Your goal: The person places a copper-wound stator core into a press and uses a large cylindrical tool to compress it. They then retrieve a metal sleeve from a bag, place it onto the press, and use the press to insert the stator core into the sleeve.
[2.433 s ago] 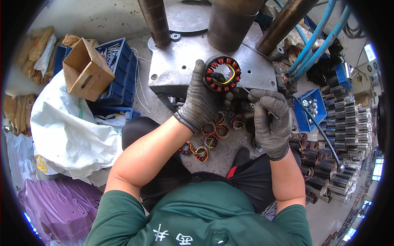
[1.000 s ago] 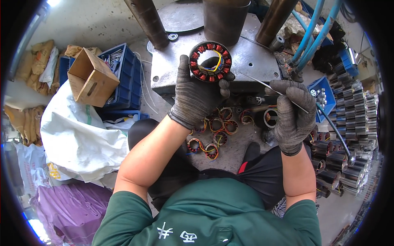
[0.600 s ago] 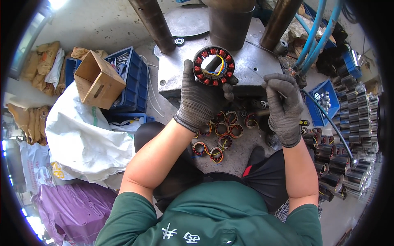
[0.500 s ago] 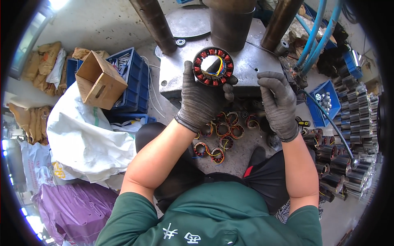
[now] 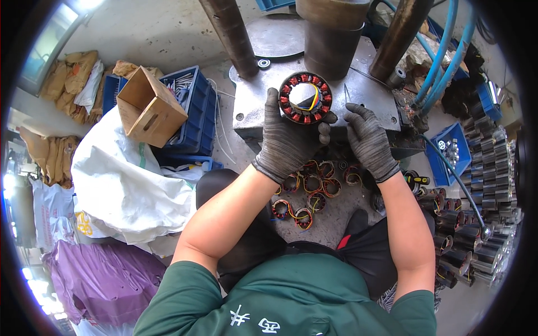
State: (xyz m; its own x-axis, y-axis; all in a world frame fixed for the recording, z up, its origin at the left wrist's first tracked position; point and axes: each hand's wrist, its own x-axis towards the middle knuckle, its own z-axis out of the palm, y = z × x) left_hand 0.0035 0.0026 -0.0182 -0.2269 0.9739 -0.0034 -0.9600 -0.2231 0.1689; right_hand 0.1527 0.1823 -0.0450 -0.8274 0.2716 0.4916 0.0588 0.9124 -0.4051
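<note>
My left hand (image 5: 288, 137), in a dark grey knit glove, is closed around a motor stator (image 5: 323, 98) and holds it up over the front of the metal machine bed (image 5: 255, 106). The stator is a dark ring with red-copper windings, its open bore facing me; yellow, blue and white wires curve along the inside. Right of it, apart from the ring, my gloved right hand (image 5: 370, 137) has its fingers bent and drawn together. A thin dark sliver rises by its fingertips; what it is I cannot make out.
Several wired stators (image 5: 312, 183) lie on the floor below the bed. Stacked metal cylinders (image 5: 487, 185) and a blue bin (image 5: 453, 154) stand at right. A wooden box (image 5: 151, 106) rests on blue crates (image 5: 196, 120) at left, near a white sack (image 5: 117, 185). Steel columns (image 5: 231, 36) rise behind.
The whole view has shifted, so the scene sits further right and lower. My right hand has come closer to the stator, its fingers drawn together. My left hand keeps hold of the stator.
</note>
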